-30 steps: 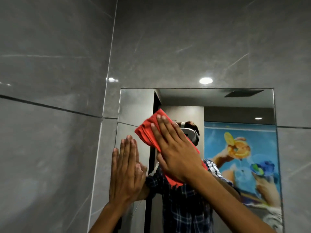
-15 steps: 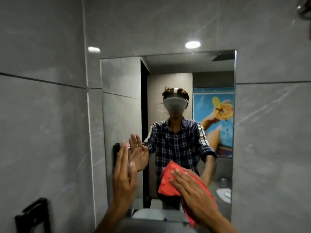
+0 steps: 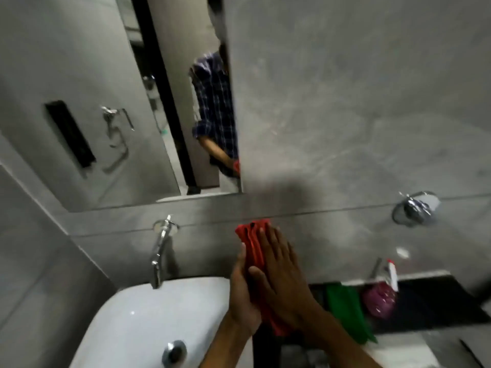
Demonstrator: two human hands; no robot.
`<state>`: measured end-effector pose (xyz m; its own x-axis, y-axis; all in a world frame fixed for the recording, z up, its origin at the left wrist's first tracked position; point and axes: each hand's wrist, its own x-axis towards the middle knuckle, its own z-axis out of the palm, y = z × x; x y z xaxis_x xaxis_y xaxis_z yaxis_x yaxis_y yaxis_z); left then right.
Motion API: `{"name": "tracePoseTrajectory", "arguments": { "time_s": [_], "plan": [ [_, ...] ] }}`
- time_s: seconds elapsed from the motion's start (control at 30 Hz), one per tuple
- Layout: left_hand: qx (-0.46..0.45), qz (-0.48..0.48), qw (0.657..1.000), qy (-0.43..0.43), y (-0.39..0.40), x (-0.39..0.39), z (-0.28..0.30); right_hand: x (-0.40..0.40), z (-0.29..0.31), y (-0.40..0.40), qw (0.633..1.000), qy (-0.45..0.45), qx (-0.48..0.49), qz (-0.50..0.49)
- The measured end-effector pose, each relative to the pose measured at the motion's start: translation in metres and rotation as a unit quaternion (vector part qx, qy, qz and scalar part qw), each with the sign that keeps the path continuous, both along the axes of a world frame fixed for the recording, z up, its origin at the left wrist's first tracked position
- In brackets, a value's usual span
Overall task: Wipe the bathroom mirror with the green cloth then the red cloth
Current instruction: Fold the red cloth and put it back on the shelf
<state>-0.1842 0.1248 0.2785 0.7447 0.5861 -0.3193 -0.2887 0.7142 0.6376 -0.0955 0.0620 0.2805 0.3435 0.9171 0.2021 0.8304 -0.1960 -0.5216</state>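
Observation:
The red cloth [image 3: 254, 248] is folded and pressed flat between my two palms, below the mirror and just right of the basin. My left hand [image 3: 243, 296] lies under it on the left and my right hand [image 3: 284, 282] covers it from the right. The mirror [image 3: 111, 123] fills the upper left and reflects a checked shirt and an arm. On the dark counter to the right lies the green cloth [image 3: 345, 306], partly hidden behind my right forearm.
A white basin [image 3: 138, 320] with a chrome drain sits at the lower left under a chrome wall tap [image 3: 160, 251]. A pink pouch [image 3: 378, 301] rests on the dark counter [image 3: 438, 301]. A chrome fitting [image 3: 414, 208] sticks out of the grey tiled wall at right.
My view has swung down from the mirror to the basin. My right hand brought the red cloth off the glass, and my left hand left the mirror and closed against it.

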Motion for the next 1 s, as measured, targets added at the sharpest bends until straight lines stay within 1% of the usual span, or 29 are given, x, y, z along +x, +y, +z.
{"name": "tracePoseTrajectory", "arguments": {
  "time_s": [0.07, 0.1, 0.13, 0.2, 0.23, 0.3, 0.37, 0.43, 0.53, 0.57, 0.6, 0.67, 0.7, 0.77, 0.8, 0.83, 0.9, 0.93, 0.97, 1.0],
  "plan": [
    [-0.035, 0.011, 0.997, 0.065, -0.026, 0.020, -0.044, 0.022, -0.036, -0.034, 0.995, 0.090, -0.025, -0.031],
    [-0.054, 0.010, 0.995, 0.088, -0.034, 0.028, -0.066, 0.031, -0.051, -0.050, 0.984, 0.160, -0.028, -0.068],
    [-0.066, 0.007, 0.991, 0.115, -0.044, 0.040, -0.093, 0.044, -0.072, -0.068, 0.963, 0.243, -0.036, -0.107],
    [-0.092, 0.001, 0.983, 0.160, -0.062, 0.062, -0.139, 0.071, -0.112, -0.095, 0.895, 0.404, -0.090, -0.166],
    [-0.091, -0.004, 0.978, 0.186, -0.068, 0.070, -0.160, 0.083, -0.132, -0.104, 0.861, 0.460, -0.118, -0.183],
    [-0.088, -0.024, 0.963, 0.253, -0.079, 0.087, -0.202, 0.111, -0.176, -0.118, 0.811, 0.515, -0.163, -0.224],
    [-0.093, -0.052, 0.951, 0.290, -0.082, 0.108, -0.239, 0.136, -0.218, -0.125, 0.783, 0.540, -0.194, -0.239],
    [-0.107, -0.068, 0.948, 0.292, -0.074, 0.123, -0.263, 0.153, -0.250, -0.120, 0.785, 0.530, -0.215, -0.238],
    [-0.107, -0.060, 0.951, 0.283, -0.052, 0.149, -0.305, 0.170, -0.296, -0.098, 0.813, 0.478, -0.209, -0.259],
    [-0.086, -0.065, 0.955, 0.277, -0.042, 0.157, -0.318, 0.175, -0.309, -0.087, 0.817, 0.468, -0.200, -0.270],
    [-0.053, -0.069, 0.952, 0.292, -0.034, 0.165, -0.330, 0.178, -0.322, -0.079, 0.822, 0.459, -0.194, -0.275],
    [-0.008, -0.069, 0.938, 0.341, -0.021, 0.178, -0.343, 0.183, -0.340, -0.066, 0.831, 0.448, -0.168, -0.285],
    [0.000, -0.074, 0.932, 0.354, -0.017, 0.182, -0.346, 0.185, -0.346, -0.062, 0.840, 0.435, -0.162, -0.282],
    [0.055, -0.087, 0.914, 0.392, -0.015, 0.185, -0.348, 0.185, -0.346, -0.060, 0.853, 0.414, -0.158, -0.276],
    [0.122, -0.101, 0.900, 0.407, -0.014, 0.183, -0.347, 0.185, -0.345, -0.059, 0.850, 0.415, -0.158, -0.281],
    [0.207, -0.121, 0.874, 0.424, -0.016, 0.179, -0.341, 0.183, -0.336, -0.061, 0.848, 0.419, -0.160, -0.282],
    [0.362, -0.151, 0.801, 0.451, -0.023, 0.169, -0.324, 0.179, -0.314, -0.065, 0.875, 0.367, -0.197, -0.246],
    [0.428, -0.157, 0.760, 0.463, -0.028, 0.163, -0.319, 0.177, -0.305, -0.070, 0.899, 0.314, -0.226, -0.205],
    [0.507, -0.171, 0.696, 0.479, -0.030, 0.158, -0.308, 0.175, -0.296, -0.076, 0.922, 0.237, -0.265, -0.155],
    [0.578, -0.156, 0.641, 0.481, -0.029, 0.150, -0.283, 0.175, -0.277, -0.076, 0.946, 0.136, -0.273, -0.112]
  ]
}}
